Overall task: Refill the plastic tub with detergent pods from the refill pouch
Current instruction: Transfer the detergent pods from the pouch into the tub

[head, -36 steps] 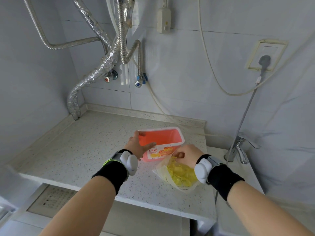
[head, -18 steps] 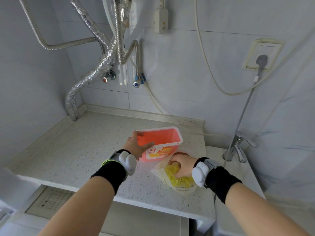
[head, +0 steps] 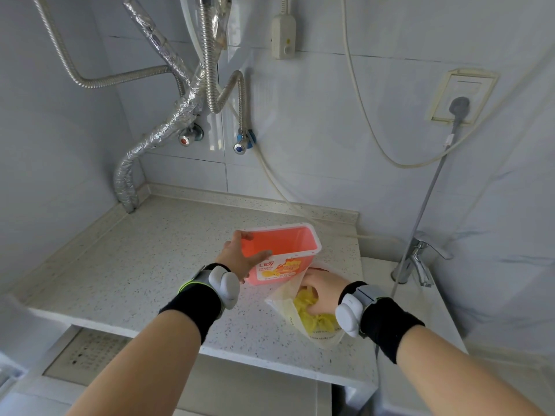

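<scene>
1. Right hand [head: 322, 291] fingers buried in refill pouch [head: 288, 304] among yellow pods [head: 303, 304]; grip can't tell.
2. Left hand [head: 237, 258] grips the tilted pink tub [head: 288, 250] at its left rim, on the counter [head: 150, 265].

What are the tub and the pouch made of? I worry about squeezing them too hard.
The tub looks like rigid, smooth coral plastic: straight walls, a moulded white rim. The pouch seems thin, soft translucent film, creased, with yellow pods showing through.
</scene>
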`<state>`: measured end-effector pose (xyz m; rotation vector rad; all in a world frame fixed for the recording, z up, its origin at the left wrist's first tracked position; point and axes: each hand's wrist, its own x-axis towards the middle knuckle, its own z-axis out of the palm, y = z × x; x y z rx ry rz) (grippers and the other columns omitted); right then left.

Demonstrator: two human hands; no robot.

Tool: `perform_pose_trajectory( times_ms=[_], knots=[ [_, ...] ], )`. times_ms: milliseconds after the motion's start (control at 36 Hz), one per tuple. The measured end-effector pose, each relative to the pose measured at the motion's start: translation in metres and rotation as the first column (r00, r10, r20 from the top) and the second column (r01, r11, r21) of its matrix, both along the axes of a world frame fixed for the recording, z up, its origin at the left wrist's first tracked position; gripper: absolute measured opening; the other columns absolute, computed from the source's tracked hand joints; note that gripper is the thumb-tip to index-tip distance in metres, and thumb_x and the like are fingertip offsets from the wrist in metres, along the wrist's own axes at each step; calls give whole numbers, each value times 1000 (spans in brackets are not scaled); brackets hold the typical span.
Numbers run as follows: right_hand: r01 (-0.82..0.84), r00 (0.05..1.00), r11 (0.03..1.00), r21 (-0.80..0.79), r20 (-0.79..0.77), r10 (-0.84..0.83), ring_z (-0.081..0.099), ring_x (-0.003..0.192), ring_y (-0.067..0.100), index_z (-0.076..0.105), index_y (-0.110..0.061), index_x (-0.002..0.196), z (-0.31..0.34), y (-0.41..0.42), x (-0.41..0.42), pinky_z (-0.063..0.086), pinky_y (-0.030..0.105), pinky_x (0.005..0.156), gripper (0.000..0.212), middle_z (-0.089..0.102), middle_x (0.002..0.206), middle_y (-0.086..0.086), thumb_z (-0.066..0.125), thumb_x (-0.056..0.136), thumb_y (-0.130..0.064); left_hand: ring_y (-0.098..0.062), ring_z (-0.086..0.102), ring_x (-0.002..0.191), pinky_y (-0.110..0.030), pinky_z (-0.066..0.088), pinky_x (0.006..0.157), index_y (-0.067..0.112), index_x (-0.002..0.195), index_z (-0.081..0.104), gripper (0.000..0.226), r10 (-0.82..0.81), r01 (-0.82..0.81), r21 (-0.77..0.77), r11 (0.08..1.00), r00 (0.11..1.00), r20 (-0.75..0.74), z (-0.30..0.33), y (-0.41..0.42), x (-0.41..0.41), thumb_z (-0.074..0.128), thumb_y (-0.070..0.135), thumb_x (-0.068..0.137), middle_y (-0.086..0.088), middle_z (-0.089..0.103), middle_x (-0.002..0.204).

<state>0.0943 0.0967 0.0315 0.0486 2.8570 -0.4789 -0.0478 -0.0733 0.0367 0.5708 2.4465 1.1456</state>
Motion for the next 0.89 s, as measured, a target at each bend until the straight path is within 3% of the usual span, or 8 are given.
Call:
perform_pose_trajectory(
  times_ms=[195, 333, 445, 584, 723, 778, 834, 889],
  knots=[
    [109, 994, 985, -137, 19, -107, 51, 86, 6, 61, -23, 102, 1, 6, 3, 39, 17, 74, 34, 48, 104, -13, 72, 69, -21, -22, 62, 63, -32, 57, 53, 27, 124, 36, 65, 2, -2, 1, 1000, 1000, 1, 0, 1, 0, 69, 53, 74, -8, 48, 121],
    [196, 980, 916, -350, 56, -189, 49, 53, -14, 68, -23, 95, 19, 13, 7, 37, 2, 56, 24, 53, 72, -22, 70, 75, -10, -21, 61, 61, -29, 52, 48, 27, 123, 36, 65, 4, -4, 4, 1000, 1000, -3, -1, 0, 0, 69, 53, 74, -8, 48, 121],
    [254, 967, 773, -581, 142, -211, 52, 48, 4, 70, -22, 88, 35, 28, 6, 41, 17, 49, 22, 64, 63, -12, 62, 82, -3, -22, 62, 62, -29, 54, 49, 27, 123, 36, 65, 3, -3, 8, 1000, 1000, 3, 0, 0, -1, 70, 52, 73, -8, 48, 122],
    [284, 918, 513, -810, 75, -389, 51, 46, 9, 69, -12, 94, 56, 29, -10, 41, 18, 45, 18, 68, 69, 1, 60, 85, 0, -21, 62, 63, -32, 57, 53, 27, 123, 36, 64, 5, -5, 5, 1000, 1000, 3, 0, 0, 0, 70, 51, 74, -8, 49, 121],
    [323, 849, 632, -705, -79, -522, 55, 46, 2, 72, -13, 85, 68, 11, -47, 41, 14, 45, 15, 70, 71, -3, 68, 82, -28, -21, 62, 62, -34, 58, 54, 27, 124, 36, 63, 16, -16, -4, 1000, 1000, -13, 1, -1, 0, 69, 50, 75, -7, 47, 118],
    [350, 842, 659, -666, -85, -533, 60, 52, -3, 71, -16, 77, 64, -1, -62, 46, 12, 56, 12, 67, 67, -6, 71, 79, -28, -21, 61, 61, -32, 55, 51, 26, 123, 36, 62, 18, -18, -13, 1000, 1000, -25, 1, -1, -1, 69, 49, 76, -7, 48, 117],
    [380, 854, 692, -614, -55, -518, 67, 72, 9, 71, -22, 69, 54, -8, -75, 53, 28, 77, 10, 70, 72, -5, 72, 73, -31, -20, 61, 60, -30, 53, 50, 26, 123, 36, 62, 19, -19, -19, 1000, 999, -31, 0, -1, 0, 69, 49, 76, -6, 48, 116],
    [402, 865, 730, -553, -33, -501, 68, 81, 19, 72, -24, 68, 47, -16, -84, 53, 34, 82, 12, 73, 78, -3, 70, 70, -36, -21, 61, 60, -32, 54, 52, 26, 122, 37, 61, 21, -22, -31, 999, 999, -36, 0, 0, 0, 69, 50, 76, -5, 48, 113]
  ],
)
